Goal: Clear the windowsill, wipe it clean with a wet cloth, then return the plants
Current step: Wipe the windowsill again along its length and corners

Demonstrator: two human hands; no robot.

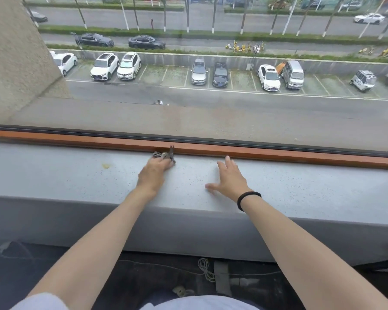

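A grey speckled windowsill [300, 186] runs across the view below a wooden window frame [255, 153]. My left hand [154, 173] grips a small dark patterned cloth [165, 155] and holds it against the sill's far edge, right by the frame. Most of the cloth is hidden under my fingers. To its right, my right hand [230, 177] lies flat on the sill with its fingers spread, a black band on the wrist. No plants are in view.
A small yellowish stain [105, 166] marks the sill left of my left hand. The window glass [188, 86] rises straight behind the frame. Below the sill, a dark floor holds a coiled cord [205, 268] and some debris.
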